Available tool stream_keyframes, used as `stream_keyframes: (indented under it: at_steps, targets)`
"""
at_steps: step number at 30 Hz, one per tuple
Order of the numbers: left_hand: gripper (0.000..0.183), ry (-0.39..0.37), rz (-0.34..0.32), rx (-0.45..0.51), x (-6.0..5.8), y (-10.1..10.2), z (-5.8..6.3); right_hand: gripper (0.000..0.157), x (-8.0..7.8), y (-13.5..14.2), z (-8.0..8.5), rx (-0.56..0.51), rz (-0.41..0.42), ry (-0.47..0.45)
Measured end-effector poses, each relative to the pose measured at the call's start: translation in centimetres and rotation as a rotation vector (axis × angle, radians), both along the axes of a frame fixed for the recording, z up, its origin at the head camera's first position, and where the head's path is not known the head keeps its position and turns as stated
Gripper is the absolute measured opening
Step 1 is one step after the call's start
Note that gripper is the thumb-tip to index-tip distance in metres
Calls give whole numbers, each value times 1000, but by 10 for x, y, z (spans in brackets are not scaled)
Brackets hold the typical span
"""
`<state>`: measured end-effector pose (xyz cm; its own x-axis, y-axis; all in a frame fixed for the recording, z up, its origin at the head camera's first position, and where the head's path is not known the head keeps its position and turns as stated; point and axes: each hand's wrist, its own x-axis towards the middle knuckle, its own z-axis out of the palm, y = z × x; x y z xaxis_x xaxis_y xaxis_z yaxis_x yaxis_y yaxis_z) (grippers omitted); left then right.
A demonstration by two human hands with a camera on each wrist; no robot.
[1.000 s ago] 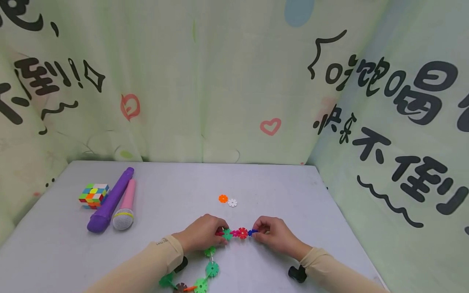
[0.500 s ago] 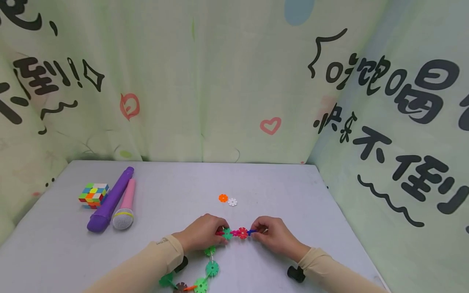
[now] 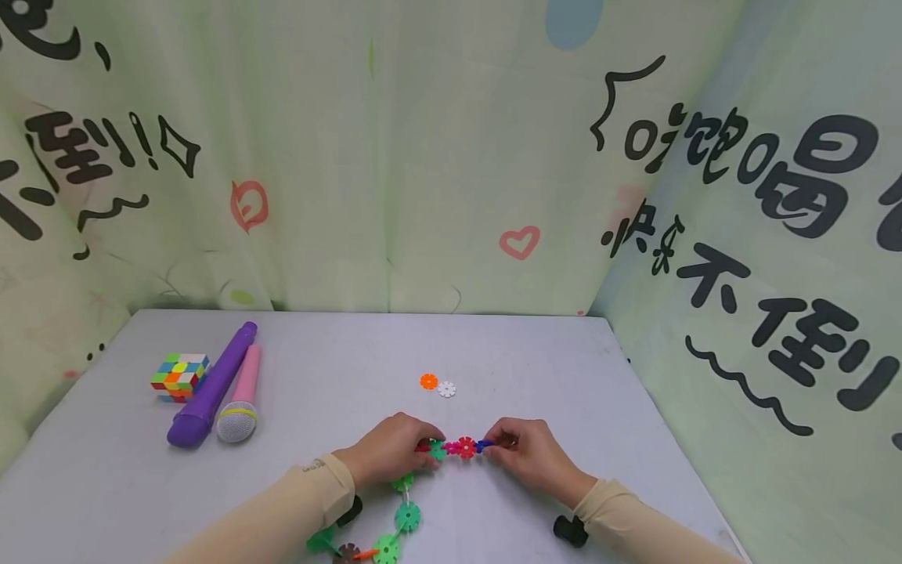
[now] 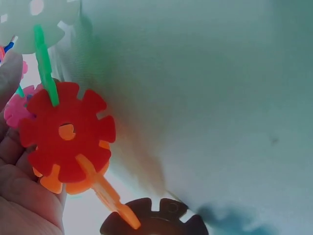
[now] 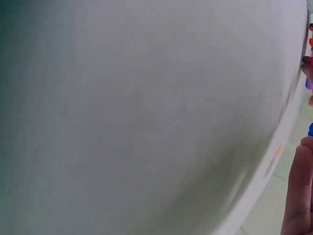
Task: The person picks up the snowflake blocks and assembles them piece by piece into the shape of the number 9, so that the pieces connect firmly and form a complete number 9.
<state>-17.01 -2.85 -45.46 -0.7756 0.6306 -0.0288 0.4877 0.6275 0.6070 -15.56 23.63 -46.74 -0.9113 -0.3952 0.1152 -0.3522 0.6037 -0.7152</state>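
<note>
A chain of slotted snowflake discs curves from the near edge of the head view up to both hands. My left hand pinches it by a green disc, which the fingers partly cover. Between the hands stretch a pink disc and a red disc. At the chain's right end, my right hand pinches a blue disc between thumb and fingertips. The left wrist view shows another red disc, joined to an orange one and a dark brown disc. Only fingers and a sliver of blue show in the right wrist view.
Beyond the hands, a loose orange disc and a white disc lie on the table. At left are a puzzle cube, a purple microphone and a pink microphone. Printed curtains surround the back and sides.
My right hand has moved very slightly left with the blue disc, which now looks more edge-on. The left hand and the chain are almost where they were.
</note>
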Motion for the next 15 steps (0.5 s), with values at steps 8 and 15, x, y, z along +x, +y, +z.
stream_keyframes:
  at_steps: [8, 15]
  targets:
    - [33, 14, -12, -10, 1, 2, -2, 21, 0, -3, -1, 22, -23, 17]
    - [35, 24, -14, -20, 2, 2, -2, 20, -1, -8, -1, 35, -21, 36]
